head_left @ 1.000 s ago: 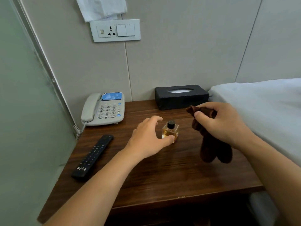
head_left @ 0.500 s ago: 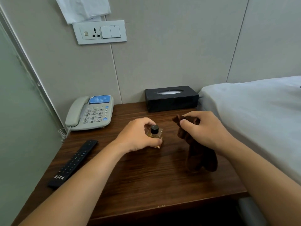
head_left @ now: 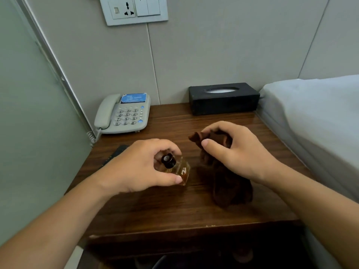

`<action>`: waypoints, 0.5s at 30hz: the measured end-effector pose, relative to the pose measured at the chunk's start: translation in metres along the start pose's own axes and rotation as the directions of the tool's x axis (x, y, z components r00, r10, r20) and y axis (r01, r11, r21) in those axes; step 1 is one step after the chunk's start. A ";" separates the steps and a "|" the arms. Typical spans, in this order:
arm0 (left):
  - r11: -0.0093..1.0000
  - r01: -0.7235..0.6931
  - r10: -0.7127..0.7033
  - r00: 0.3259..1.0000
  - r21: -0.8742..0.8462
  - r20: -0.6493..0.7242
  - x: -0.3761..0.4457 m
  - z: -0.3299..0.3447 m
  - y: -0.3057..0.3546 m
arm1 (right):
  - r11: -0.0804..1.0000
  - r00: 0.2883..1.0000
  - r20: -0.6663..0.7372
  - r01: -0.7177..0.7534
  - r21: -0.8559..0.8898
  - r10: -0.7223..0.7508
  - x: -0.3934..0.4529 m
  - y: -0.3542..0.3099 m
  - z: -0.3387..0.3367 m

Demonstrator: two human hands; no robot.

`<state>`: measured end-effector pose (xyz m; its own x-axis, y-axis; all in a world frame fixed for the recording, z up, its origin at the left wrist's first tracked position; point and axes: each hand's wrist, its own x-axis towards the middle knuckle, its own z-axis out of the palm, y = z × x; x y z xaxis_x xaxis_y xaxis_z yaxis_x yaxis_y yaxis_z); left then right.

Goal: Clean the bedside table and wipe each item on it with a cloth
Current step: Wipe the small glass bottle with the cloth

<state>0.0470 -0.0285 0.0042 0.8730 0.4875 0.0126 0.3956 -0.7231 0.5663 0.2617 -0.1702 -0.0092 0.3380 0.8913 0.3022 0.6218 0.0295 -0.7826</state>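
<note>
Two hands are working at once here. We are gripping the bottle [head_left: 175, 167] with our left hand [head_left: 139, 167], fingers and thumb curled round its glass body, near the middle of the tabletop [head_left: 174, 208]; whether it is resting on the wood or just lifted off, we cannot tell. Our right hand [head_left: 235, 152] is pinching the cloth [head_left: 229, 183] at three o'clock from the bottle, with most of the fabric hanging down onto the tabletop.

Around us, the phone [head_left: 124, 113] is sitting at eleven o'clock from the bottle, the tissue box [head_left: 223, 100] at one o'clock against the wall, and the remote [head_left: 114, 155] is peeking out at nine o'clock, mostly hidden behind our left hand.

We are judging the step in hand to be wiping the bottle. To do it well, we are probably best off keeping the left grip low on the glass so the cap [head_left: 168, 161] and upper faces stay exposed, bunching a pad of cloth under the right fingers instead of using the dangling tail, then turning the bottle so each face is getting a pass. Glass this smooth is likely to be slippery, so a firm hold and staying over the tabletop are reducing the risk of a drop.
</note>
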 end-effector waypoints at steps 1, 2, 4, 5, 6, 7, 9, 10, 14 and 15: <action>0.998 0.009 -0.010 1.000 -0.056 -0.012 -0.001 0.000 -0.003 | 0.999 0.999 -0.034 0.024 0.022 -0.023 0.000 -0.002 0.003; 0.994 0.024 -0.025 1.000 -0.107 -0.016 -0.002 0.000 -0.005 | 0.998 0.997 -0.059 0.048 0.040 -0.046 -0.001 -0.003 0.007; 0.980 0.051 -0.054 0.999 -0.194 -0.010 -0.002 0.002 -0.011 | 0.995 0.992 -0.080 0.096 0.038 -0.093 -0.002 -0.006 0.015; 0.971 0.058 -0.061 0.998 -0.230 -0.008 -0.002 0.003 -0.013 | 0.992 0.989 -0.079 0.126 -0.001 -0.125 -0.004 -0.006 0.020; 0.964 0.057 -0.063 0.998 -0.261 -0.012 -0.002 0.003 -0.015 | 0.985 0.983 -0.073 0.162 -0.063 -0.166 -0.006 -0.005 0.027; 0.958 0.052 -0.061 0.998 -0.281 -0.023 -0.002 0.004 -0.016 | 0.972 0.978 -0.054 0.195 -0.131 -0.203 -0.007 -0.003 0.034; 0.954 0.040 -0.056 0.997 -0.297 -0.046 -0.003 0.007 -0.017 | 0.956 0.975 -0.007 0.217 -0.196 -0.223 -0.010 0.002 0.049; 0.951 0.035 -0.055 0.997 -0.307 -0.057 -0.005 0.009 -0.017 | 0.959 0.978 -0.002 0.206 -0.194 -0.211 -0.011 0.004 0.053; 0.944 0.001 -0.041 0.992 -0.329 -0.117 -0.011 0.016 -0.021 | 0.956 0.975 0.045 0.222 -0.193 -0.217 -0.023 0.004 0.054; 0.940 0.000 -0.043 0.992 -0.342 -0.121 -0.012 0.017 -0.022 | 0.952 0.969 0.072 0.246 -0.182 -0.237 -0.026 0.002 0.052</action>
<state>0.0323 -0.0269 -0.0218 0.8142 0.5740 0.0873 0.2740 -0.5125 0.8138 0.2174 -0.1700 -0.0468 0.1294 0.8889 0.4394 0.8037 0.1655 -0.5716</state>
